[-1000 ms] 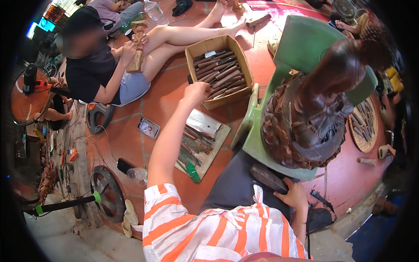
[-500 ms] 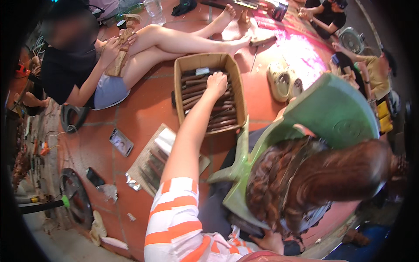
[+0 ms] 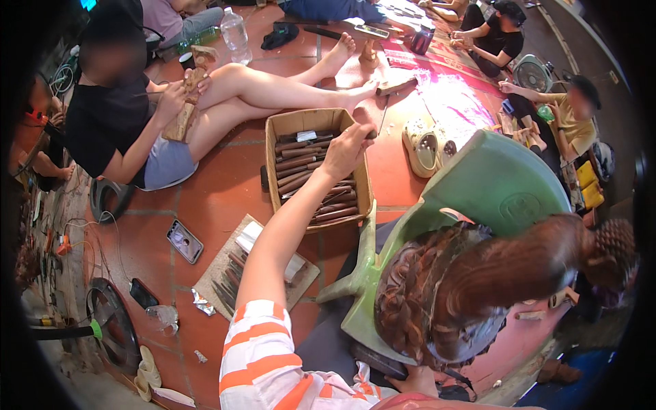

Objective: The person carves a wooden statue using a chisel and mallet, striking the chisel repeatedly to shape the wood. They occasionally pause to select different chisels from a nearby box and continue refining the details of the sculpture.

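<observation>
My left hand [image 3: 347,152] is raised over the right side of a cardboard box [image 3: 270,164] and pinches a brown wooden-handled tool [image 3: 371,132]. Only the end of that tool shows clearly. Several brown-handled carving tools [image 3: 294,164] lie inside the box. At the lower edge, my right hand [image 3: 418,381] is by the base of a dark, polished wooden statue [image 3: 506,287]. Its fingers look curled, but what they grip is hidden. The statue, finely carved at one end, lies tilted across a green plastic chair [image 3: 519,178].
Left of my forearm, a mat [image 3: 304,283] carries more carving tools [image 3: 229,281]. A phone [image 3: 184,240], a second phone [image 3: 143,294] and crumpled foil [image 3: 203,302] lie on the tiles. Ahead left, a seated person holds a wood carving [image 3: 183,123]. Pale clogs [image 3: 420,147] stand behind the chair.
My left hand has come up out of the box, shifting right, now with a wooden-handled tool. The view has shifted slightly. My right hand stays near the statue's base.
</observation>
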Tool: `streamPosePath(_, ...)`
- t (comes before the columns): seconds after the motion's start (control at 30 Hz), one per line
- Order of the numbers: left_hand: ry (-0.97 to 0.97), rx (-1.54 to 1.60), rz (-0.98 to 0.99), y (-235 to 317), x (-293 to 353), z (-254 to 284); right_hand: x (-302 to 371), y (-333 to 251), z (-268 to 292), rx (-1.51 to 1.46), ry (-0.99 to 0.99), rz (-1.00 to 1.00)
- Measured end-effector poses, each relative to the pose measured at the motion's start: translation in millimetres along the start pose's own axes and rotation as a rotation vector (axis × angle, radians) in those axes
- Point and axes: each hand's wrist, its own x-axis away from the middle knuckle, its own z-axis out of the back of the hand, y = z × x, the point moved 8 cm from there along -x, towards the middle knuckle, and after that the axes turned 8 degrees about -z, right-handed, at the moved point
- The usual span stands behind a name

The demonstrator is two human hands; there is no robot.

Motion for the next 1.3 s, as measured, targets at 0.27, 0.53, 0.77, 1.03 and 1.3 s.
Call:
streamPosePath(0.27, 0.538, 1.642, 0.807, 84.3, -101.0, 121.0, 1.6, -4.1, 7.8, -0.077, 0.030, -0.054)
streamPosePath(0.53, 0.100, 2.230, 0.560, 222.2, -143.7, 156.7, 28.7, -8.7, 8.2, -0.106, 0.072, -0.100)
streamPosePath(0.77, 0.041, 1.616, 0.375, 262.3, -148.4, 180.7, 48.5, -11.8, 6.1, -0.181, 0.118, -0.068)
streamPosePath(1.03, -0.300, 0.261, 0.429, 136.1, -89.3, 136.8, 37.1, -5.1, 4.7, -0.162, 0.056, -0.117)
streamPosePath(1.3, -1.064, -0.207, 0.542, -0.5, 115.8, 11.0, 13.7, -9.0, 9.4, -0.142, 0.024, -0.156)
